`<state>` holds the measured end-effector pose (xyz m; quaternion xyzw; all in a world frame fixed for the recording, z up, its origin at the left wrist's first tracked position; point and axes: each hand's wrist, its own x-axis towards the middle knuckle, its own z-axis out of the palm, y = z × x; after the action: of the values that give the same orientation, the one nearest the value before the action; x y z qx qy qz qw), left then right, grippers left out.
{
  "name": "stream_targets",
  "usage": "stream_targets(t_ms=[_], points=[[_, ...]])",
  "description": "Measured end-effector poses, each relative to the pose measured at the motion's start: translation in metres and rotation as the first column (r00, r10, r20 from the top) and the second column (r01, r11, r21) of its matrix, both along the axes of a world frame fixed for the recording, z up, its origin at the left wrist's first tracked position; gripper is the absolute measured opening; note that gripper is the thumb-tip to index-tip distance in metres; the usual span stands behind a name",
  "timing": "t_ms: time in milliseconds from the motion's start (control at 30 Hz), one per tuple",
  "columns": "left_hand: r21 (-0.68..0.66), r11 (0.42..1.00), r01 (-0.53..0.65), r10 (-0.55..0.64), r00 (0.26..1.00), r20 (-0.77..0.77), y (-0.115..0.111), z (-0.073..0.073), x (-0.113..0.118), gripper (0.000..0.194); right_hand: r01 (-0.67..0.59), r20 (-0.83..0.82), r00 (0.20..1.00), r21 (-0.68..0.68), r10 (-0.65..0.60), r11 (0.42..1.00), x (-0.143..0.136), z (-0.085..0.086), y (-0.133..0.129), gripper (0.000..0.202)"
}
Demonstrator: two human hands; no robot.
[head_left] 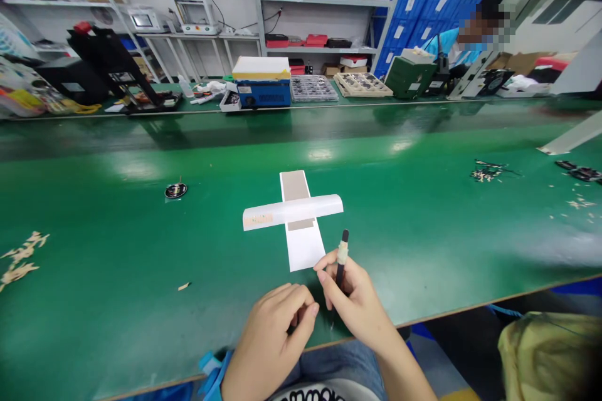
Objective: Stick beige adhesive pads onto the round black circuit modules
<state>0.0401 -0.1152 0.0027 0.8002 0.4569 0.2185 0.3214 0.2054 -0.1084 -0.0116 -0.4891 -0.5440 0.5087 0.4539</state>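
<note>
My right hand (352, 301) grips a slim black pen-shaped tool (339, 272) with pale tape wrapped near its upper end. The tool's thin tip points down toward the table edge; its exact kind is unclear. Beside it, my left hand (282, 326) is curled closed, thumb against the fingers. A dark bit shows inside the curl, but I cannot make out what it is. Just beyond my right fingertips lies a white strip with grey patches (305, 250). Across that strip lies a curved white sheet (315, 207) with small coloured print at its left end.
On the green table (117, 250) are a small round black part (175, 190), pale scraps (21, 260) at left, and black pieces with scraps (486, 172) at right. Along the back stand a blue box (264, 94) and parts trays (314, 89). A person in blue (454, 44) sits beyond.
</note>
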Motion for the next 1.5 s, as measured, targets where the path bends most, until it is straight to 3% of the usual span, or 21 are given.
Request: stream_targets(t_ms=[333, 1000, 1200, 1500], points=[[-0.019, 1.000, -0.003, 0.003, 1.000, 0.010, -0.0015, -0.0025, -0.0011, 0.015, -0.012, 0.016, 1.000, -0.001, 0.012, 1.000, -0.0008, 0.0013, 0.0010, 0.018], [-0.014, 1.000, 0.008, -0.008, 1.000, -0.009, -0.0017, -0.0011, -0.0019, 0.027, -0.029, 0.038, 0.999, -0.026, 0.030, 0.999, 0.0010, 0.0026, -0.0009, 0.018], [-0.051, 0.999, -0.003, 0.005, 1.000, 0.024, -0.0020, -0.0001, -0.0021, 0.014, -0.033, 0.038, 0.999, -0.028, 0.034, 0.999, 0.0014, 0.0018, -0.0011, 0.018], [-0.042, 0.999, -0.008, 0.007, 1.000, -0.012, -0.0016, -0.0002, -0.0004, 0.014, -0.030, 0.041, 0.999, -0.024, 0.031, 0.999, 0.0021, 0.0018, -0.0015, 0.018]])
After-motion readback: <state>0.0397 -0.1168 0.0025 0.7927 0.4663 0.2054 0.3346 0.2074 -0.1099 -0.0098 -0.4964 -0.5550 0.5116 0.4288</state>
